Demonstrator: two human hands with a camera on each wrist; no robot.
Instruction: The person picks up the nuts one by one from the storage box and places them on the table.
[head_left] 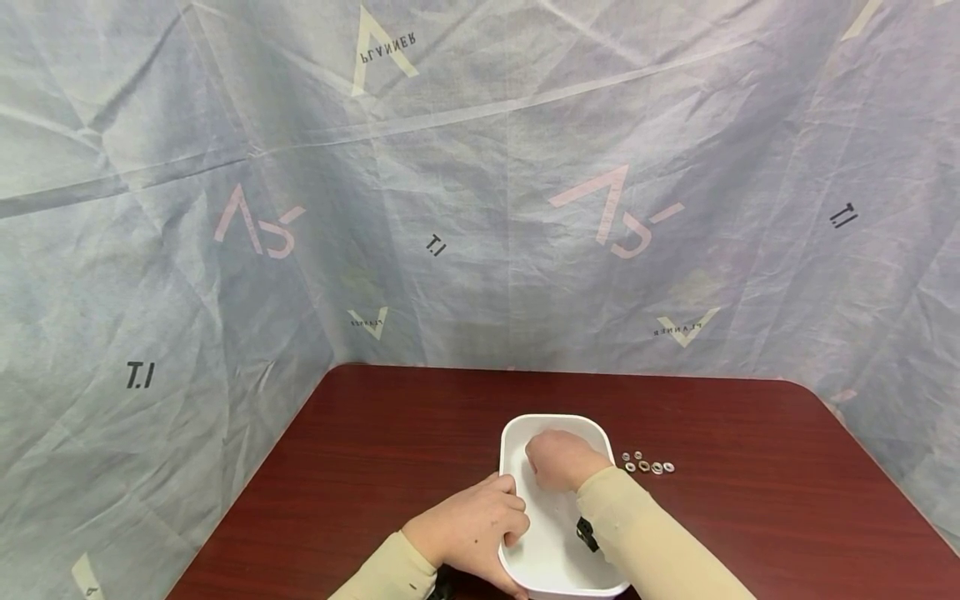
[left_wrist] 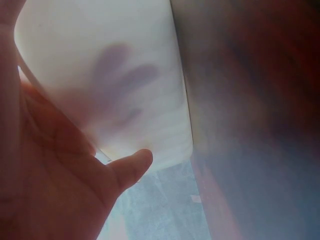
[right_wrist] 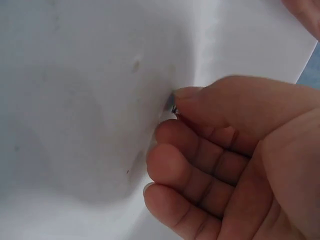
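A white plastic bin [head_left: 551,533] stands on the table, and its wall looks translucent in the left wrist view. My left hand [head_left: 480,525] grips the bin's left side, fingers bent over the rim and the thumb [left_wrist: 135,170] against the outer wall. Inside the bin, toward its far end, is my right hand [head_left: 562,462]. Its thumb and forefinger pinch a small shiny metal piece [right_wrist: 174,109], mostly hidden by the fingertips; its exact shape cannot be made out. The other fingers [right_wrist: 170,165] are curled close to the bin's wall.
Several small metal nuts [head_left: 657,467] lie in two short rows on the table, just right of the bin. The table [head_left: 375,450] is dark red wood with rounded far corners. Grey printed cloth [head_left: 480,208] hangs behind it and along both sides.
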